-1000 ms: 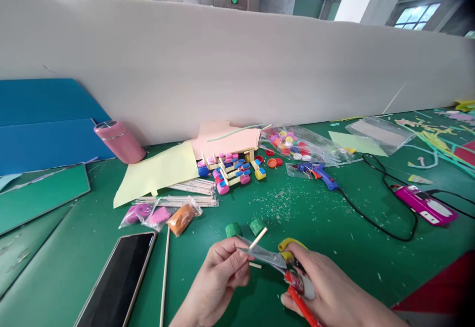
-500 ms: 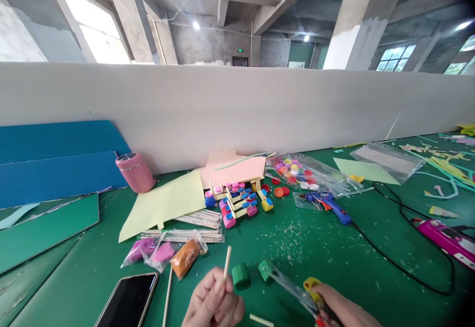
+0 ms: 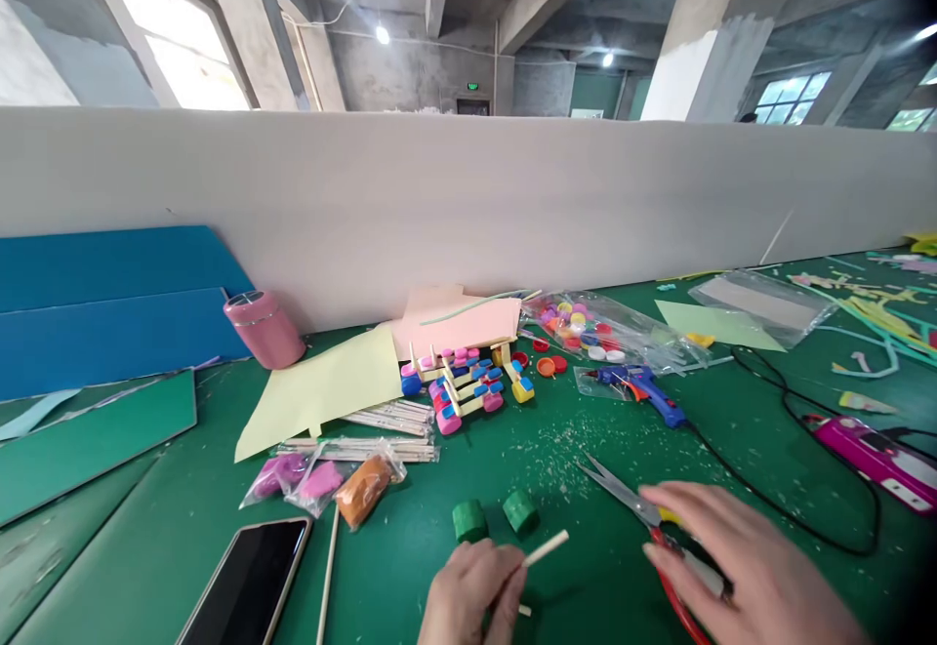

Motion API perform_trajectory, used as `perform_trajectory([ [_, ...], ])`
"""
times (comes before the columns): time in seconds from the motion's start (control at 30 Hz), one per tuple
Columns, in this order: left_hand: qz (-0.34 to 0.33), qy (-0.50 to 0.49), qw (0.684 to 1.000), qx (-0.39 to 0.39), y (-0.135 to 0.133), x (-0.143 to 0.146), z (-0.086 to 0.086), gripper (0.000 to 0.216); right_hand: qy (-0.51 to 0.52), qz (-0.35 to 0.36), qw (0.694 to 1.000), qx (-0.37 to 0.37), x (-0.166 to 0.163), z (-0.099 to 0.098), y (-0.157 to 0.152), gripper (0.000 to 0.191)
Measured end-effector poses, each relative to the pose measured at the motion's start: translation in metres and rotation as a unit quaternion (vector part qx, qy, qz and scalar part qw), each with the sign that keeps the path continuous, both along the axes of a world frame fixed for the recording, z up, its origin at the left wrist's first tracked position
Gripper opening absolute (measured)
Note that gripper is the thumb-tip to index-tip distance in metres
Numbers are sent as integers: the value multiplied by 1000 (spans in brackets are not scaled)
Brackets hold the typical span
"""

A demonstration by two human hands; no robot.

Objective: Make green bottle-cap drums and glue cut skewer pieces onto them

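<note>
Watching over the feed from way over here, I've got my left hand (image 3: 475,591) clamped on a short wooden stick (image 3: 548,547), with its pale end poking out to the right. Another stick piece (image 3: 525,611) peeks out just beside that hand, low on the green desk (image 3: 586,616). My right hand (image 3: 753,562) is well apart from it, fingers spread over the handles of the scissors (image 3: 622,492); honestly can't tell if it's gripping or just touching. The blades are slightly parted and aim away and to the left. 2 green cylinders (image 3: 469,521) sit just past my left hand, side by side with a small gap. Further left there's a long thin stick (image 3: 329,577) beside a phone (image 3: 245,582), and the blue glue gun (image 3: 644,391) lies beyond the scissors.
</note>
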State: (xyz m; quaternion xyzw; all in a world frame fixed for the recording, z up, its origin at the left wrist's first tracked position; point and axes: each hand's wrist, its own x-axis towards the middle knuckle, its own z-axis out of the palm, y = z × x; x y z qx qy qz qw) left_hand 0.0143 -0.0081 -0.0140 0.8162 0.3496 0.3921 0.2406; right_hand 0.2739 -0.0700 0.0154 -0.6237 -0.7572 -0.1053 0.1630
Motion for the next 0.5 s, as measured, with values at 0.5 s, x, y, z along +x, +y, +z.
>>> perform_trajectory([
  [0.5,53,215,946,235,5,0,-35,20,46,138,982,-120,-88,-23,30,27],
])
